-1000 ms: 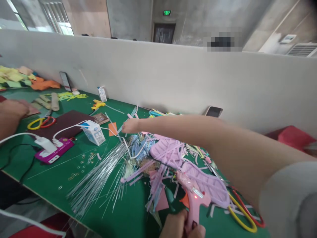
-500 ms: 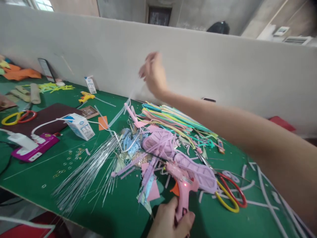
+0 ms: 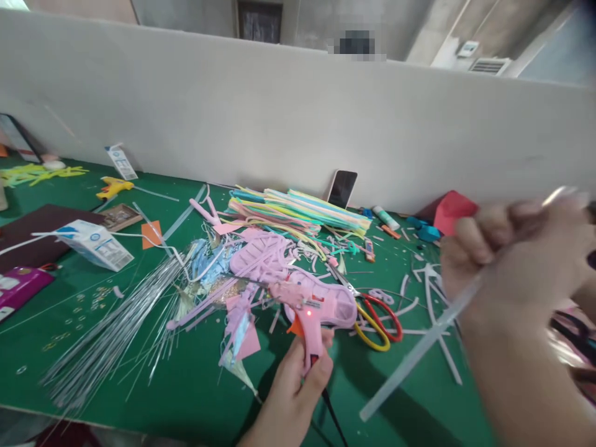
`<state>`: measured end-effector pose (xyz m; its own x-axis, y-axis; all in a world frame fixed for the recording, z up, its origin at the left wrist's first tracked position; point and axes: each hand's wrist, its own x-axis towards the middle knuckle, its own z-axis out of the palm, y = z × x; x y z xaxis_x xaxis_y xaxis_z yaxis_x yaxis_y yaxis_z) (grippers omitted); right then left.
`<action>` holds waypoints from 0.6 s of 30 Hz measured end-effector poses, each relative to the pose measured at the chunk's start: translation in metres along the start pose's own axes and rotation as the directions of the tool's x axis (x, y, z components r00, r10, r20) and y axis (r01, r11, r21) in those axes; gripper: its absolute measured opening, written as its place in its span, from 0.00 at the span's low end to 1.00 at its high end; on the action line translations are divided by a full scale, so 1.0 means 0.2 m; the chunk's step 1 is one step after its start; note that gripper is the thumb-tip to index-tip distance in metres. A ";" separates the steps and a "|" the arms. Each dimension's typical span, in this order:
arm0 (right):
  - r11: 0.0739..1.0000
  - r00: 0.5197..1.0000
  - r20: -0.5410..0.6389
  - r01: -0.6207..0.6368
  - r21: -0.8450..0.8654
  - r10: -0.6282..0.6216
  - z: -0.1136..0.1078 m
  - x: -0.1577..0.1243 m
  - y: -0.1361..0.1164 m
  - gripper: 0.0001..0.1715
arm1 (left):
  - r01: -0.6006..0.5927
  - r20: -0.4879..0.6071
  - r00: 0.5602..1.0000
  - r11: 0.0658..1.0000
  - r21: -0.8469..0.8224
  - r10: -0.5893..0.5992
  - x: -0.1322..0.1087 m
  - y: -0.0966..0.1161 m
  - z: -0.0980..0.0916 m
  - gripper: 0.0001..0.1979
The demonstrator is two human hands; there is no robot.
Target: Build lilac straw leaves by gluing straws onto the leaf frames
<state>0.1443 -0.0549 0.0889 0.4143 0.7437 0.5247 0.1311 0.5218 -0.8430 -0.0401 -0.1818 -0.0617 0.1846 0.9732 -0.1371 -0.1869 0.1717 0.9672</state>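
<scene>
My left hand (image 3: 298, 385) is wrapped round the handle of a pink hot glue gun (image 3: 313, 329) with a small red light lit. The nozzle of the gun points left over a heap of lilac sole-shaped pieces (image 3: 261, 254). At the right, my raised right hand (image 3: 516, 261) is closed on a long translucent glue stick (image 3: 419, 354), whose lower end slants down to the left over the table. That hand is somewhat blurred. Scissors (image 3: 377, 320) with red and yellow handles lie just right of the glue gun.
A bundle of pastel pipe cleaners (image 3: 298, 211) lies at the back, near a phone (image 3: 343, 188) leaning on the partition (image 3: 288, 112). Thin clear strands (image 3: 121, 323) spread to the left. A milk carton (image 3: 95, 245), a yellow glue gun (image 3: 114, 186) and a purple power strip (image 3: 23, 288) are farther left.
My right hand has swung from the back middle to the right, bringing the glue stick with it. The view has turned right. My left hand keeps hold of the glue gun.
</scene>
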 end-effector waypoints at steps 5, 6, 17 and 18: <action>0.938 0.923 -0.263 -0.207 0.277 0.281 -0.01 -0.07 0.11 0.19 | 0.148 0.197 0.976 0.938 -0.312 -0.088 0.04 0.01 0.11 0.27; 0.951 0.925 -0.279 -0.192 0.244 0.259 -0.02 -0.07 0.12 0.19 | 0.161 0.206 0.974 0.934 -0.320 -0.097 0.05 0.01 0.12 0.26; 0.873 0.600 0.643 -0.410 -0.265 0.477 -0.24 -0.56 0.21 0.18 | 0.032 0.143 0.990 0.995 -0.091 -0.018 0.09 0.06 0.08 0.21; 0.877 0.629 0.618 -0.407 -0.255 0.472 -0.26 -0.58 0.21 0.19 | 0.017 0.142 0.990 0.999 -0.051 -0.009 0.09 0.06 0.08 0.21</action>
<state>0.1486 -0.1405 -0.0140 -0.2339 0.9722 0.0058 0.1764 0.0483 -0.9831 -0.0238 -0.1649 -0.0490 0.3213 0.9400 -0.1146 -0.2331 0.1958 0.9525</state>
